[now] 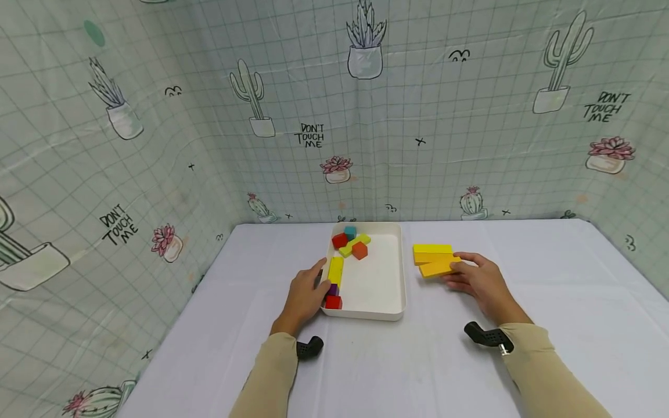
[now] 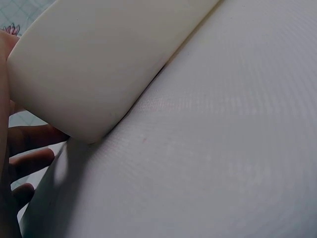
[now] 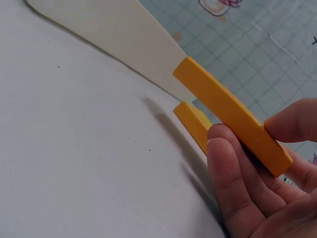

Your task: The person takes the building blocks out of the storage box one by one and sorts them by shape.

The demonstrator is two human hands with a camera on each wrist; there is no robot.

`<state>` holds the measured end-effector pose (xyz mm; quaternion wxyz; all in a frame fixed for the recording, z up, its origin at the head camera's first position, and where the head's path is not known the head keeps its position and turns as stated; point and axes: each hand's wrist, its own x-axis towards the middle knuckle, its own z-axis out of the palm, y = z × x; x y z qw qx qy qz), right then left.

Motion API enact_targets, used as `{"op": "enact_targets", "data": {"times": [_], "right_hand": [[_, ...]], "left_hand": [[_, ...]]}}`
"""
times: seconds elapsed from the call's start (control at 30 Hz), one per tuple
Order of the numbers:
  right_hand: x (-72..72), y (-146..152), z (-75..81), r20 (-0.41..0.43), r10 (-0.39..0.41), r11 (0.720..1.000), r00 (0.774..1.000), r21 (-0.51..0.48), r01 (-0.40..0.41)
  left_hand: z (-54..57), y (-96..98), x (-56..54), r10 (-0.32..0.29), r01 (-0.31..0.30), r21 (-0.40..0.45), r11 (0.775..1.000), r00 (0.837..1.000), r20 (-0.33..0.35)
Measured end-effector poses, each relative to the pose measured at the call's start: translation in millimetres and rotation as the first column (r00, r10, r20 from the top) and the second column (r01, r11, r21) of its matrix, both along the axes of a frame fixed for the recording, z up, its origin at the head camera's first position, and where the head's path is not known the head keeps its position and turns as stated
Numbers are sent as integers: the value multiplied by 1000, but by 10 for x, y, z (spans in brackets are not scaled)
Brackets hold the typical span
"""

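My left hand [image 1: 303, 296] holds the left side of a white tray [image 1: 373, 284], thumb over the rim near a purple block [image 1: 333, 289]. The left wrist view shows fingers [image 2: 34, 138] around the tray's lower corner. Between thumb and fingers, my right hand [image 1: 483, 285] pinches a flat yellow block [image 3: 228, 109], raised above the table. Just behind it is another yellow block [image 1: 432, 249], partly hidden by the held one. Inside the tray, along its left wall, are a yellow bar [image 1: 335, 271] and a red block [image 1: 333, 302].
Toward the tray's far left corner sit a blue cube [image 1: 350, 232], a red block [image 1: 340, 241], a yellow-green piece [image 1: 346, 250] and an orange block [image 1: 359, 251]. A white cloth covers the table [image 1: 387, 371]. Behind hangs a grid-patterned curtain [image 1: 418, 174] with cactus drawings.
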<state>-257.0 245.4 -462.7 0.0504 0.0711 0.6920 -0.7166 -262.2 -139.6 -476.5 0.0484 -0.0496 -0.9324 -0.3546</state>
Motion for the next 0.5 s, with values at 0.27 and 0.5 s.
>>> {"op": "enact_targets", "data": {"times": [0.27, 0.5], "right_hand": [[-6, -20, 12, 23, 8, 998, 1000, 65, -10], [-19, 23, -9, 40, 46, 997, 998, 63, -48]], "left_hand": [[2, 0, -3, 3, -3, 2, 1000, 1000, 0], [-10, -5, -5, 8, -8, 7, 1000, 1000, 1]]}}
